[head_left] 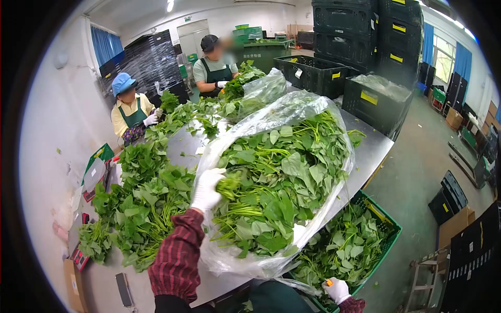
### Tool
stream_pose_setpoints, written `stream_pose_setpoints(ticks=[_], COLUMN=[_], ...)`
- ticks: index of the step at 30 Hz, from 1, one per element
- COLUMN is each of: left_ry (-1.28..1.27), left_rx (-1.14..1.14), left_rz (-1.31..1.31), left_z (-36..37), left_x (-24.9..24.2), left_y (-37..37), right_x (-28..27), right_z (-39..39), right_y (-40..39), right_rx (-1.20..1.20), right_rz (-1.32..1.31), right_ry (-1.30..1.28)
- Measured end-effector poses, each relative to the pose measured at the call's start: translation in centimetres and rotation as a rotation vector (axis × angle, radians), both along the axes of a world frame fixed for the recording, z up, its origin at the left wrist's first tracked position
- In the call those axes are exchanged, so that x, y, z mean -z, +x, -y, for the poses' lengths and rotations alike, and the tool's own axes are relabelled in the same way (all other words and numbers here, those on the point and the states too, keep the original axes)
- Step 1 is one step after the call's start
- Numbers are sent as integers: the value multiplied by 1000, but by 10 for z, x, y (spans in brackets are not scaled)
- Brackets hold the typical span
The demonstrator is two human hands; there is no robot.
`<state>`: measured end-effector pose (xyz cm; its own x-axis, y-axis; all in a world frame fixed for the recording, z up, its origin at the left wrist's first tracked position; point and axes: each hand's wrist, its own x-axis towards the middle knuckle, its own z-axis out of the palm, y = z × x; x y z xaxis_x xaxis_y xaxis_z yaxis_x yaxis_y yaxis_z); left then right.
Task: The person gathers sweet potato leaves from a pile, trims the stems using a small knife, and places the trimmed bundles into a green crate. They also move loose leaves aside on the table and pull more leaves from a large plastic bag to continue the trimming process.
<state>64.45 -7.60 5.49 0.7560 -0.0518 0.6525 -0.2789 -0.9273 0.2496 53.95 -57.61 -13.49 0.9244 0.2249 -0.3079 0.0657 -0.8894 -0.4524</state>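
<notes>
My left hand (207,190), in a white glove, is closed around a bunch of leafy green stems (228,186) at the left side of a large clear plastic bag (209,156). The bag lies wide open on the metal table, filled with leafy greens (284,180). Low at the right, my right hand (337,290), also gloved, is closed on a small orange object (329,283), most of it hidden by the fingers. That hand is at the near edge of a green crate (395,229) of leafy greens (342,250), beside the table.
Loose greens (146,198) are heaped along the table's left side, near a phone (124,289). Two co-workers (130,107) (213,68) handle greens across the table. Black crates (313,75) stand at the far end, with tall stacks (344,31) behind.
</notes>
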Motion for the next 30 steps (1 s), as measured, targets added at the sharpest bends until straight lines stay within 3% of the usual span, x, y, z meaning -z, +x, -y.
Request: stream_pose_setpoints(ticks=[1, 2, 3, 7, 8, 9, 12, 13, 14, 16, 17, 19, 20, 21, 23, 30], left_ry=[-58, -312, -493, -1061, -1132, -1030, -1217, -914, -908, -208, -200, -1560, -1284, -1581, -1610, -1452], left_rx=[0, -130, -85, -40, 46, -1, 84, 49, 45, -632, -636, 203, 225, 556, 275, 170], left_rz=[-15, -128, -151, 87, 164, 189, 448, 503, 508, 218, 223, 346, 57, -33, 332, -299], left_z=[-11, -18, -40, -49, -64, -72, -92, -109, -130, -161, -141, -87, -56, -77, -119, 42], left_x=[-7, -8, -1, -54, -53, -58, -72, -68, -63, -56, -68, -91, -104, -87, -22, 4], left_y=[-10, -23, -28, -59, -64, -74, -92, -97, -109, -138, -143, -155, -173, -177, -164, -172], right_x=[1, -1, -5, -3, -5, -7, -17, -19, -18, -16, -16, -16, -8, -1, -21, -56], right_z=[1, 2, 1, 2, 1, 0, -6, -6, -5, -5, -6, -6, -5, -2, -8, -7], right_y=[1, 4, 6, 10, 10, 10, 10, 9, 8, 6, 7, 7, 9, 11, 11, 20], right_rx=[9, 3, 14, 27, 32, 35, 53, 50, 43, 38, 34, 56, 98, 87, 36, 159], right_rz=[25, -26, -22, 9, 12, 16, 34, 33, 35, 62, 64, 47, 2, 16, 167, 344], right_ry=[13, -8, -16, -16, -5, 7, 27, 26, 31, 26, 34, 38, 95, 128, 82, 174])
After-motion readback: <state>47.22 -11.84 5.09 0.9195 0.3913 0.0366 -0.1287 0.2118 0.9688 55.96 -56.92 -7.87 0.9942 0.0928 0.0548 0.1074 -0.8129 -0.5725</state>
